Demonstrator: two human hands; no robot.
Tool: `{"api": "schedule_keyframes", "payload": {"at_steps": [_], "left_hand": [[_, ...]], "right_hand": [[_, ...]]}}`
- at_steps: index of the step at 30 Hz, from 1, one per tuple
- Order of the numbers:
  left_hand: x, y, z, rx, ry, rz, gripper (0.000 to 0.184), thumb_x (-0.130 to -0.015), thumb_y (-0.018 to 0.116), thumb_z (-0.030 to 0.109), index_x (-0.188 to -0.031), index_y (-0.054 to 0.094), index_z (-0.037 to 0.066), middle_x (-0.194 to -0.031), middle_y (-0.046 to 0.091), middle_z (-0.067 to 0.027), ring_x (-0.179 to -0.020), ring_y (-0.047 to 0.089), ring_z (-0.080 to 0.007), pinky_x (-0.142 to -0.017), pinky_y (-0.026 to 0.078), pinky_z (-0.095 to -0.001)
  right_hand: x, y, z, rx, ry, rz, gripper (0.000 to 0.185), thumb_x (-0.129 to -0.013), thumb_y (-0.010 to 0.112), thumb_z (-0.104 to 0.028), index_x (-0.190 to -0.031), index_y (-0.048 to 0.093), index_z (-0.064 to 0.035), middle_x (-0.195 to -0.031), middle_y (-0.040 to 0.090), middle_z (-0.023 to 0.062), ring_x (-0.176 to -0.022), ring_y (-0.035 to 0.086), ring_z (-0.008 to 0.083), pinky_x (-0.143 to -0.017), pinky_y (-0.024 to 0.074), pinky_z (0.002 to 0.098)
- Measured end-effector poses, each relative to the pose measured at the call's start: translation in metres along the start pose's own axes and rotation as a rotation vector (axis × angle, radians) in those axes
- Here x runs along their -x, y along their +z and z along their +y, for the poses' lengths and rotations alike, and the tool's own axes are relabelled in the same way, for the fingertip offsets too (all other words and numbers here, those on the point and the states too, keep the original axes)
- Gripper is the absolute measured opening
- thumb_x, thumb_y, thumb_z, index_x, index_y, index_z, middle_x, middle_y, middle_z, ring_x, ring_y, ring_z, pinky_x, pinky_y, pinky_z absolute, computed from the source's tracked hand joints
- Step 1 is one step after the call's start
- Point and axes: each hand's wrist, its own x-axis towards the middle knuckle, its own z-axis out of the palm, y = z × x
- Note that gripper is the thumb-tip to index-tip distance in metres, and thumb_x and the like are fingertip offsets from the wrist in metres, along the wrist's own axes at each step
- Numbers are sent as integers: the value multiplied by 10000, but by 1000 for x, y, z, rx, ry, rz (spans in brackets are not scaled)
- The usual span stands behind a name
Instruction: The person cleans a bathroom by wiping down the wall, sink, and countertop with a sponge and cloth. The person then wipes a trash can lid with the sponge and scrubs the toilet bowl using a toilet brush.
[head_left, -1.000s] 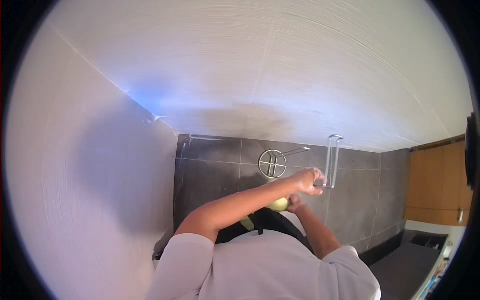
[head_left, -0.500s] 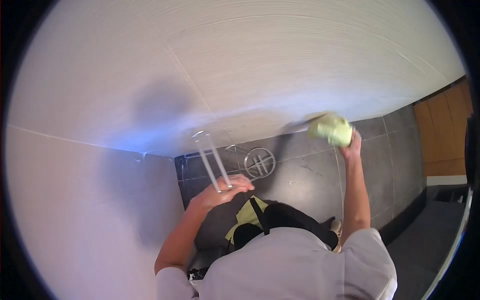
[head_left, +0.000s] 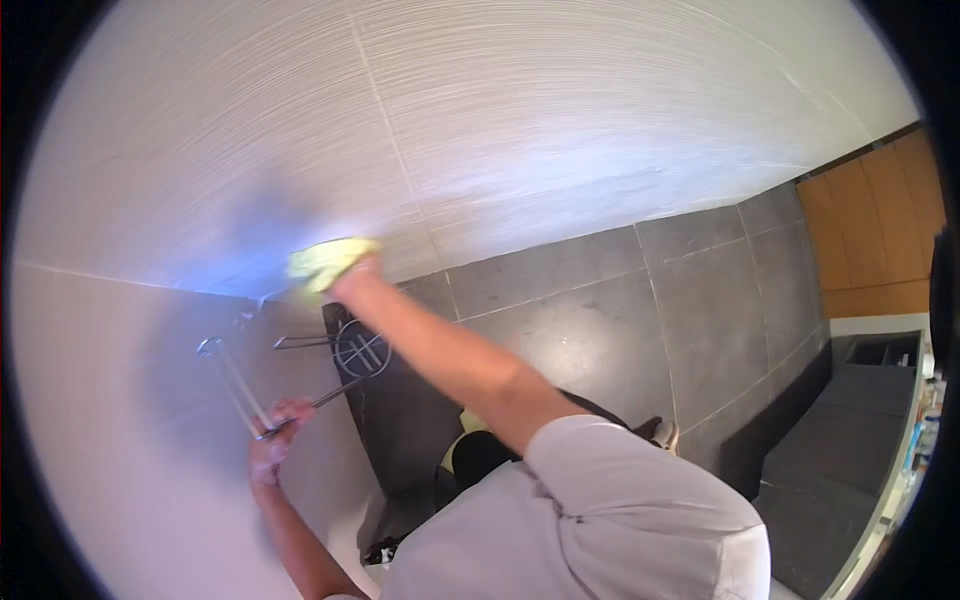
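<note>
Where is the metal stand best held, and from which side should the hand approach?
Probably the slim bar of the metal stand, near the long loop, where the left hand holds it, coming from the near side: the bar looks narrow enough to close around, and the wide ring sits beyond.

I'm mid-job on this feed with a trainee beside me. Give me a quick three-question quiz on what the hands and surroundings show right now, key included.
1. True or false: the right hand is empty.
2. Fill in the blank: the left hand grips a ____ that has a ring with crossbars.
3. Multiple choice: where in the picture is the wooden cabinet front?
A. Along the left edge
B. Toward the right edge
C. At the bottom middle

Key
1. False: it holds a yellow-green cloth.
2. Metal wire stand.
3. B.
</note>
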Motion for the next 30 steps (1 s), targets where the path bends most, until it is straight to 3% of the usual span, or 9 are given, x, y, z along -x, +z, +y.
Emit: {"api": "schedule_keyframes", "payload": {"at_steps": [6,9,15,17,18,19,23,26,30], "left_hand": [[43,-60,-55,-292,-241,575,192,-675,701,91,-852,634,62,-892,589,-77,-813,550,-170,-701,447,-270],[62,-21,-60,-1286,-637,122,242,-688,699,159,-898,634,57,-825,591,-86,-777,549,-126,-653,435,-249],[3,116,82,-573,-638,-78,406,-713,689,271,-1039,580,55,-924,605,-83,-605,566,-168,-602,444,-281],[-33,158,149,-812,-371,-3,408,-739,666,174,-1093,537,18,-1016,580,-103,-798,578,-175,-699,438,-269],[-54,164,157,-971,104,151,391,-745,646,114,-1100,524,2,-1022,568,-114,-842,555,-194,-723,433,-282],[-71,166,164,-1099,597,298,379,-752,625,53,-1107,511,-14,-1029,557,-125,-886,531,-212,-746,428,-295],[-138,182,249,-949,1463,764,353,-742,547,-62,-1087,477,-25,-1009,508,-159,-899,483,-283,-777,415,-338],[-183,185,290,-814,1926,911,336,-727,523,-94,-1054,468,-41,-1028,442,-173,-931,478,-274,-783,427,-326],[-192,171,292,-1148,2028,1088,326,-709,515,-117,-1025,464,-60,-1023,389,-170,-925,479,-251,-763,450,-315]], "right_hand": [[-9,-18,23,66,-58,22,457,-875,233,-361,-1130,486,-78,-1180,498,114,-1039,504,284,-898,385,475],[28,-16,-130,312,-277,77,448,-868,255,-356,-1125,492,-76,-1169,505,118,-1032,507,289,-898,387,467],[156,35,-465,801,-1019,389,431,-855,297,-345,-1116,505,-71,-1147,518,126,-1018,513,300,-898,390,453],[207,60,-550,1051,-1288,700,426,-851,311,-341,-1112,509,-69,-1139,523,129,-1013,515,304,-898,392,448],[228,75,-581,990,-1351,767,424,-848,319,-339,-1111,511,-68,-1135,525,130,-1011,516,306,-898,392,445],[242,87,-619,447,-1366,342,376,-856,393,-313,-1067,530,-33,-1144,529,123,-1010,537,254,-850,436,431],[265,128,-591,187,-1379,404,339,-860,401,-288,-1051,553,-53,-1098,566,82,-976,560,220,-831,457,363],[225,91,-584,460,-1392,299,368,-852,383,-283,-1107,516,-54,-1152,530,95,-1036,518,271,-890,409,417],[203,97,-370,376,-1000,303,577,-866,235,-470,-1237,370,-49,-1280,388,143,-1172,369,306,-1002,236,461]]}}
